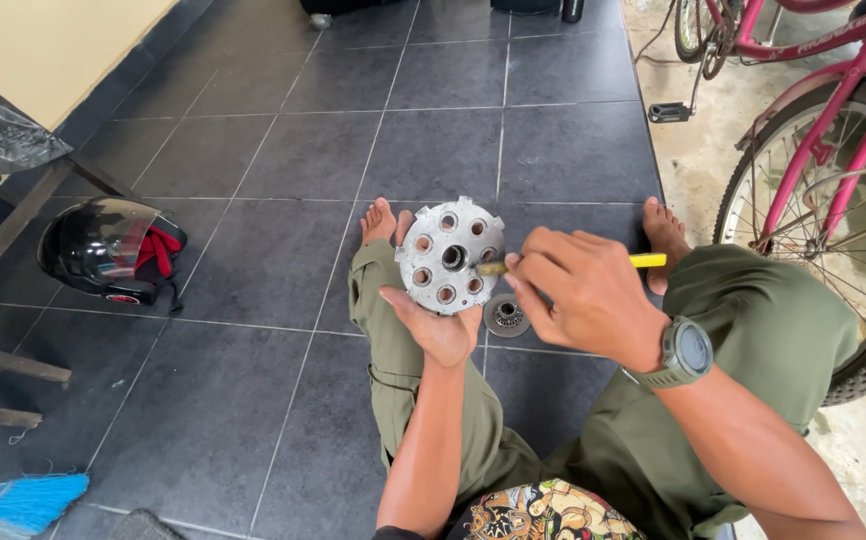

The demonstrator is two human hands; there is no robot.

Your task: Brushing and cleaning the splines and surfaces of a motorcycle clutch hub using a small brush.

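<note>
My left hand (440, 325) holds a round grey metal disc (447, 254) with several round holes and a toothed rim, propped upright from below. My right hand (585, 293) grips a yellow-handled tool (647, 260), apparently a small brush, whose tip touches the middle of the disc. A small round metal gear part (506, 316) lies on the dark tiled floor just below the disc, between my legs. I sit on the floor with bare feet stretched out, and a grey watch is on my right wrist.
A black helmet (111, 248) with red lining lies on the tiles at the left, by a wooden bench leg (13, 225). A pink bicycle (821, 150) stands at the right. A blue broom head (23, 502) is at the bottom left.
</note>
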